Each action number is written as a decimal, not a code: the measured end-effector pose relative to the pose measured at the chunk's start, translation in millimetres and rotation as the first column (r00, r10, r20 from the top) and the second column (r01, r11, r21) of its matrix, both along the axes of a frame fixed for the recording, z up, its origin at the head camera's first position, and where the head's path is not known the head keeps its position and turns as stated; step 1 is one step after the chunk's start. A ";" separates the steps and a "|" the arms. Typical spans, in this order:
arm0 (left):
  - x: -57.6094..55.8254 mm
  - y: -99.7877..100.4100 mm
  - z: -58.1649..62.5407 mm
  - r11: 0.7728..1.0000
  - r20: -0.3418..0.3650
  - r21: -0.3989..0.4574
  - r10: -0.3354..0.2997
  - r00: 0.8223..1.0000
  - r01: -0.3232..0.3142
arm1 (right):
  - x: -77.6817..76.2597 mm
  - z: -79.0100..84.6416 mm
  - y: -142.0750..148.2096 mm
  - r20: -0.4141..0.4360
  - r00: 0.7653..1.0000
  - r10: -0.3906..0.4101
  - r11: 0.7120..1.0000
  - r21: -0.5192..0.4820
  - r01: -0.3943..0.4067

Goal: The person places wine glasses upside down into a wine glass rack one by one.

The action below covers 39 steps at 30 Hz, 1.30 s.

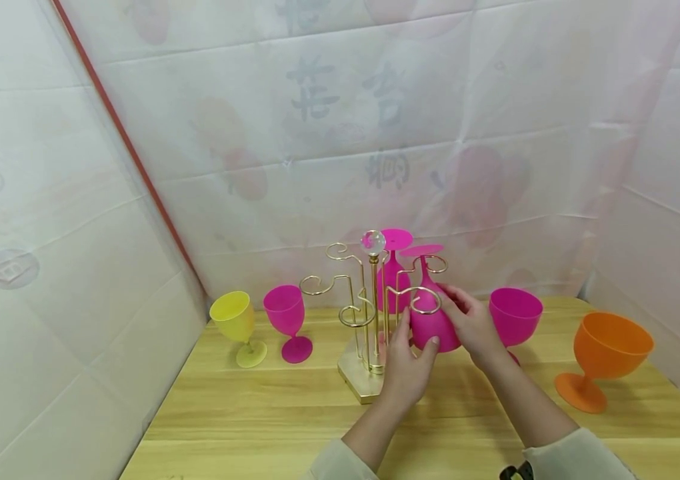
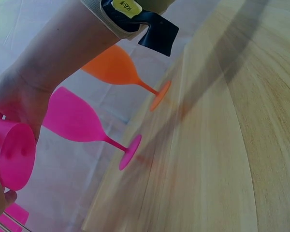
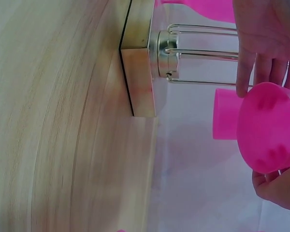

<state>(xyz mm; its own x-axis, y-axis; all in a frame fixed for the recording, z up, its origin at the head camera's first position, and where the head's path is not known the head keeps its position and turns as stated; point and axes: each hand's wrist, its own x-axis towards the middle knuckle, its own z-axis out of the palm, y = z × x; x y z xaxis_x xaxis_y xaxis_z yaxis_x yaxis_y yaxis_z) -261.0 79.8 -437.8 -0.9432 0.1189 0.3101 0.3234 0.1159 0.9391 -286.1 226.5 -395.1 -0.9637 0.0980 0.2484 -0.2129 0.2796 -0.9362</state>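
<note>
A pink goblet point(image 1: 436, 330) is upside down at the right side of a gold wire rack point(image 1: 374, 333), its stem beside a curled hook and its foot above. My left hand point(image 1: 407, 365) holds the bowl from the left, thumb low near the rim. From the right, my right hand point(image 1: 477, 327) holds the same bowl. The open mouth of the held goblet point(image 3: 267, 128) shows in the right wrist view, with fingers on both sides. Behind it, another pink goblet point(image 1: 397, 239) hangs upside down on the rack.
Upright on the wooden table point(image 1: 244, 427) stand a yellow goblet point(image 1: 235, 320) and a pink goblet point(image 1: 287, 313) at left. At right are another pink goblet point(image 1: 514, 317) and a larger-looking orange goblet point(image 1: 607, 350). A glass ball point(image 1: 373, 243) tops the rack.
</note>
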 end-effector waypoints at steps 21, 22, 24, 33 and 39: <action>-0.3 -1.2 1.6 0.996 -0.118 -0.083 0.008 0.993 -0.018 | 1.1 -8.4 7.5 -0.027 0.999 0.017 1.000 -0.023 -0.018; -0.6 -1.2 1.1 0.996 -0.120 -0.083 0.010 0.993 -0.020 | 1.3 -9.2 8.0 -0.036 0.999 0.021 1.000 -0.020 -0.021; -1.4 -1.0 -0.1 0.996 -0.122 -0.086 0.017 0.992 -0.027 | 1.6 -11.1 8.7 -0.052 0.998 0.024 1.000 -0.010 -0.024; -2.9 -0.6 -3.5 0.994 -0.153 -0.099 0.035 0.988 -0.050 | 1.3 -18.1 9.5 -0.071 0.997 0.040 0.999 0.000 -0.040; -2.8 -1.9 -4.5 0.994 -0.154 -0.101 0.032 0.988 -0.048 | 0.8 -22.9 8.8 -0.058 0.997 0.053 0.999 0.001 -0.053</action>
<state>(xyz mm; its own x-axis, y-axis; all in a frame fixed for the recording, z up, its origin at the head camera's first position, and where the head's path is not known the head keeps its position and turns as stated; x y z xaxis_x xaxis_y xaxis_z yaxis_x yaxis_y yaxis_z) -263.8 77.9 -442.3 -0.8907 0.1209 0.4381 0.4545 0.2263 0.8615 -285.3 235.4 -418.0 -0.9516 0.0475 0.3036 -0.2810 0.2656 -0.9222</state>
